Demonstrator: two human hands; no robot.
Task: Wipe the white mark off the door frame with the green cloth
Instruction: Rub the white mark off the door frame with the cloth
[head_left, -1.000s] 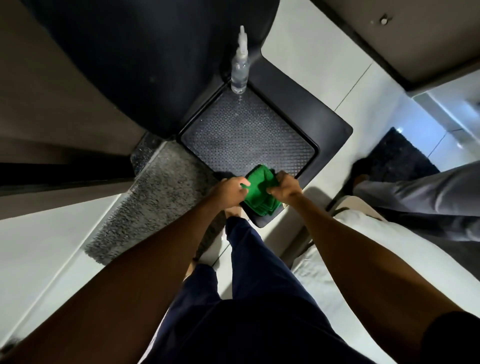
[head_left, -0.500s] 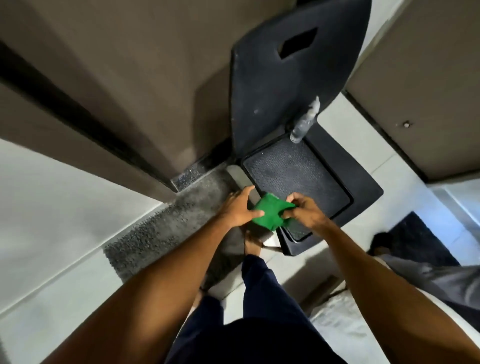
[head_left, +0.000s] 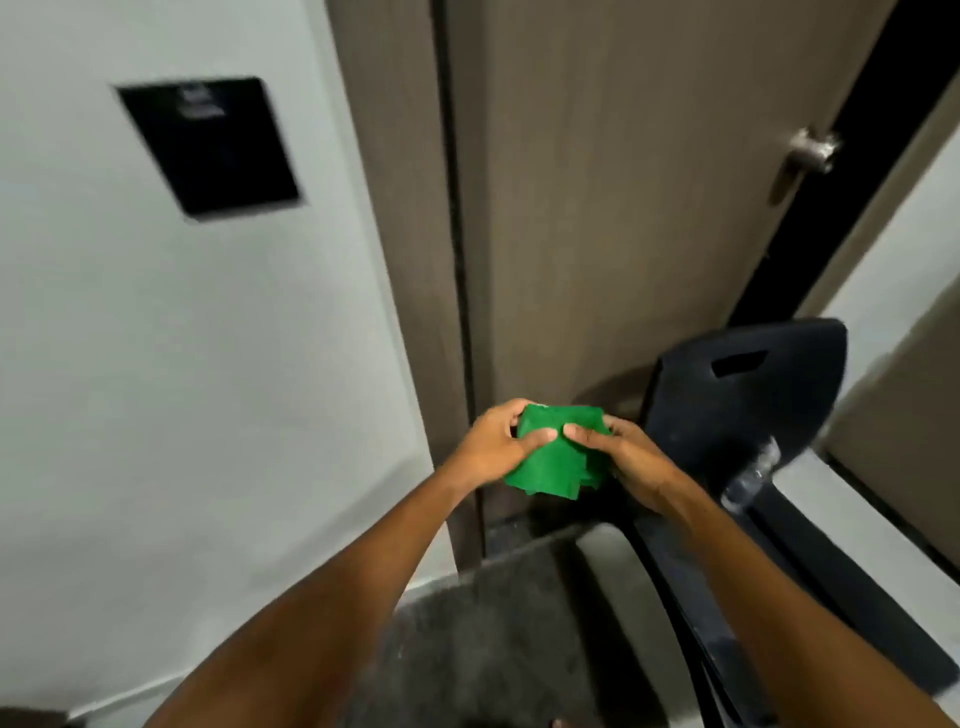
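Note:
Both of my hands hold a folded green cloth (head_left: 553, 457) in front of me at about waist height. My left hand (head_left: 496, 441) grips its left edge and my right hand (head_left: 621, 454) grips its right edge, thumbs on top. Just behind the cloth runs the brown door frame (head_left: 400, 249), a vertical strip left of the brown door (head_left: 623, 208). No white mark shows on the frame in this blurred view.
A black plastic chair (head_left: 748, 405) stands at the right against the door, with a clear spray bottle (head_left: 753, 475) on its seat. A metal door knob (head_left: 810, 148) sits upper right. A black panel (head_left: 208, 145) hangs on the white wall. A grey mat (head_left: 467, 649) lies below.
My view has swung up from the floor and chair seat to the door and frame. The cloth has risen with both hands still on it, off the chair.

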